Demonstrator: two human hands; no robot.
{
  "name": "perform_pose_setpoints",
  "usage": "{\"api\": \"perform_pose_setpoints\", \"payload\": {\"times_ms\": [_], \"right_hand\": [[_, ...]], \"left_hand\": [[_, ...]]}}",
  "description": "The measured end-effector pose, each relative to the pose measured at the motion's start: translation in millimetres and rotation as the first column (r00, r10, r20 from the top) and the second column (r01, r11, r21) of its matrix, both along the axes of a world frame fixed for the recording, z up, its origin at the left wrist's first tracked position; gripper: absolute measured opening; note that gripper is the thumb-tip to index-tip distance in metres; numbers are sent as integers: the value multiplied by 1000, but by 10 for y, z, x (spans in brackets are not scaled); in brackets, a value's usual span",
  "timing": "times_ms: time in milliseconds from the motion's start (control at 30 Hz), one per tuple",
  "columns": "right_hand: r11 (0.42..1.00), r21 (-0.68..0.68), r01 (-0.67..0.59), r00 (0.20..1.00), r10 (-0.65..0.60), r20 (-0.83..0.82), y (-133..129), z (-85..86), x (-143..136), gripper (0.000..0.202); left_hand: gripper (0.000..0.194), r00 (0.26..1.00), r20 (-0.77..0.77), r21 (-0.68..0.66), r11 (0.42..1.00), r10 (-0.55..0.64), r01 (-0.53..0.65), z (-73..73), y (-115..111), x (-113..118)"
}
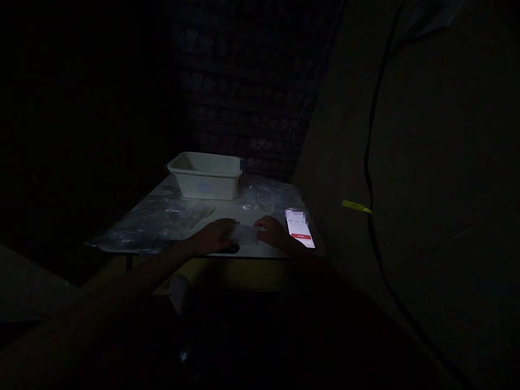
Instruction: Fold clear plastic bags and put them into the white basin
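Note:
The scene is very dark. Between my hands, near the front edge of a white table (221, 208), lies a small translucent plastic piece (246, 234). My left hand (214, 236) has its fingers closed on the left end of this piece. At its right end, my right hand (273, 232) is closed on it with bent fingers. A dark object (232, 249) sits just below my left hand at the table edge. Close to my right hand, a lit phone (299, 228) shows a running timer and a red button.
A white tub (207, 181) stands at the back left of the table. Clear plastic bags (158, 219) spread over the left side, and more plastic (264, 196) lies behind my hands. A dark cable (369, 162) with a yellow tag (354, 206) hangs at the right.

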State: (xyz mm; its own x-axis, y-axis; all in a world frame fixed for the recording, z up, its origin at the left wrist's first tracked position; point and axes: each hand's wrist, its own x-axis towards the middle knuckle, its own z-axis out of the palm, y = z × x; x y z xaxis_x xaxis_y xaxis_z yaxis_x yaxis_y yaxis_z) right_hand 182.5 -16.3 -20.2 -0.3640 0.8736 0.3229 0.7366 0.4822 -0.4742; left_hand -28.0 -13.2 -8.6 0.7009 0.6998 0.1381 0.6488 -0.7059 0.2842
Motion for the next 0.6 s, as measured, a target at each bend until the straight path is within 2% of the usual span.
{"api": "perform_pose_setpoints", "payload": {"times_ms": [100, 167, 333, 467, 600], "right_hand": [[989, 68, -134, 989, 129, 73, -47, -26, 25, 32], [982, 95, -166, 979, 153, 133, -67, -50, 32, 32], [987, 96, -129, 977, 110, 184, -111, -20, 1, 15], [990, 80, -115, 982, 101, 157, -128, 47, -9, 14], [997, 61, -53, 995, 47, 93, -111, 34, 20, 14]], "left_hand": [[61, 996, -62, 41, 997, 68, -66, -56, 4, -14], [60, 988, -112, 46, 994, 108, -103, -72, 21, -36], [54, 972, -181, 34, 989, 147, -144, -127, 57, -73], [49, 979, -163, 57, 992, 123, -115, -203, 100, -82], [44, 982, -148, 105, 989, 115, -100, -224, 121, -76]]}}
